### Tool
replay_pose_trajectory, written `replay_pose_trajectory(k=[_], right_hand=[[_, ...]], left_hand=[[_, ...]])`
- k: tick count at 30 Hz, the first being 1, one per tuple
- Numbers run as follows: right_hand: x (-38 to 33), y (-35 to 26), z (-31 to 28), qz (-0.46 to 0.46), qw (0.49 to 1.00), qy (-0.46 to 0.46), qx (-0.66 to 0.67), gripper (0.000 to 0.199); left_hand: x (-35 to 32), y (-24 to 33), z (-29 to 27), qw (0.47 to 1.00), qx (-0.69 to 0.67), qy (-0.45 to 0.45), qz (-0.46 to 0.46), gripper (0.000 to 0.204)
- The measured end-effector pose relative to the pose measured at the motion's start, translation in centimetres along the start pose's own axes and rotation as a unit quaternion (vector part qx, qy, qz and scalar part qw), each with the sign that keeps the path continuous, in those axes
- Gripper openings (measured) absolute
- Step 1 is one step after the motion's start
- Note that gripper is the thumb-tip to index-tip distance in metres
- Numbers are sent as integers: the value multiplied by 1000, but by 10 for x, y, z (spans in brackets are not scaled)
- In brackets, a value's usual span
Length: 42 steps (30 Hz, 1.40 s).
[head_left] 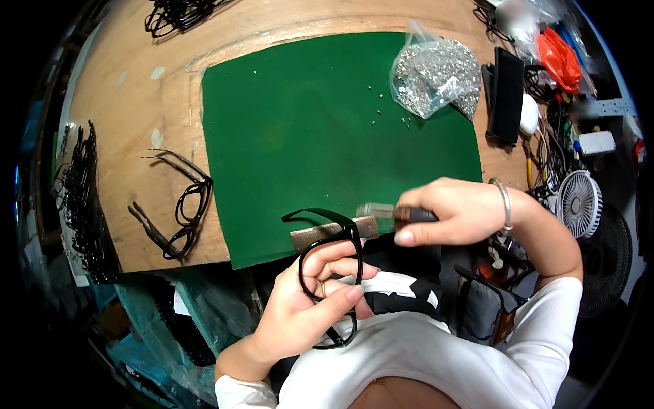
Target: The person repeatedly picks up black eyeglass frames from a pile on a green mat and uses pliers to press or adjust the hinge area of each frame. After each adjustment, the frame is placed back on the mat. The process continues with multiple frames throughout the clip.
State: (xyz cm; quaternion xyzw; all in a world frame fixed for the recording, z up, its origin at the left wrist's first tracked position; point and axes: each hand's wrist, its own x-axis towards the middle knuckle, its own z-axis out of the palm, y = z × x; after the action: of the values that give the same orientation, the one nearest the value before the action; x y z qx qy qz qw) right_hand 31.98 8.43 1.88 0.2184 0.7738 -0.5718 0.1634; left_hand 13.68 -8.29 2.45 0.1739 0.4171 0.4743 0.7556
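Observation:
My left hand (298,315) is closed around a black eyeglass frame (361,255), thumb and fingers gripping its rim near the lap. One temple arm of the frame stretches left over a patterned greyish bar (300,240) at the mat's near edge. To the right, my right hand (446,213) is wrapped round a tool with a dark handle (417,215). The tool's metal head (375,210) points left toward the frame and is blurred, so its exact kind cannot be made out. A green mat (306,143) lies beneath on the wooden table.
A clear plastic bag of small silver metal pieces (436,75) rests at the mat's far right, several pieces scattered beside it. Another black eyeglass frame (184,204) lies left. Bundled black frames (88,204) line the left edge. A black phone-like device (505,95) and white fan (579,203) stand right.

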Motion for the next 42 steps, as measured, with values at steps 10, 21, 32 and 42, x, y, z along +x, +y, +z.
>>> replay_pose_trajectory(k=[10, 21, 32, 42], right_hand=[[30, 24, 36, 35, 960, 276, -32, 22], [45, 22, 30, 30, 953, 274, -126, 28], [56, 33, 50, -20, 892, 380, -246, 16], [56, 48, 58, -53, 828, 437, -347, 27]], left_hand=[[16, 26, -68, 925, 271, 202, 173, 38], [-9, 63, -163, 517, 782, 317, 145, 20], [186, 273, -214, 395, 810, 230, 367, 81], [287, 340, -221, 529, 779, 263, 208, 89]])
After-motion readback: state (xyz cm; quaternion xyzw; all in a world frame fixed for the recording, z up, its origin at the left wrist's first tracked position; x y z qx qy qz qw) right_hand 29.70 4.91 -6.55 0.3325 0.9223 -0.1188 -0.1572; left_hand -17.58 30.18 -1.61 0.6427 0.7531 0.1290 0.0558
